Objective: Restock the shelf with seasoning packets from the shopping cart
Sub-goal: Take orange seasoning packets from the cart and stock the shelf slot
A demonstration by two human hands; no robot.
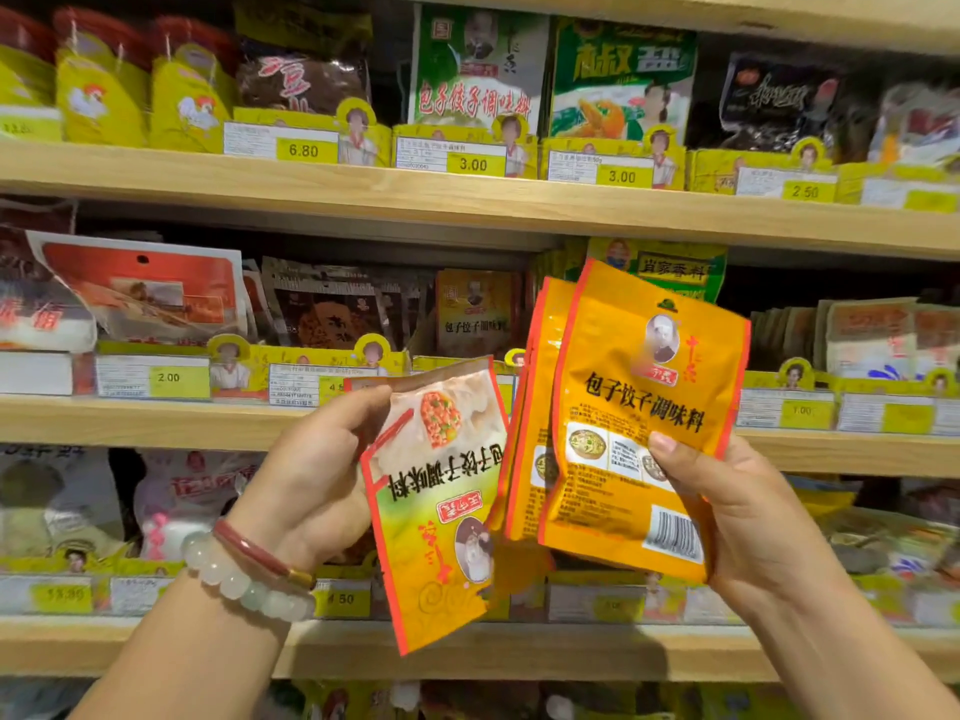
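The person's left hand (311, 459) holds one flat orange foil seasoning packet with a dumpling picture (441, 506), its printing upside down; the grip is closed on the packet's upper left corner, fingers curled round the edge, and the rest of the packet hangs down and to the right of that grip. A pale bead bracelet (239, 579) and a thin red bangle (254, 553) sit on the left wrist below it. The right hand (748, 517) grips a small stack of orange foil seasoning packets with black lettering and a barcode (639, 407), thumb pressed on the front face near the lower right, so the stack rises up and to the left of the grip. The single packet's right edge meets the stack's left edge. Behind both grips runs a light wooden shelf (467, 200) stocked with packets and yellow price tags (306, 148)
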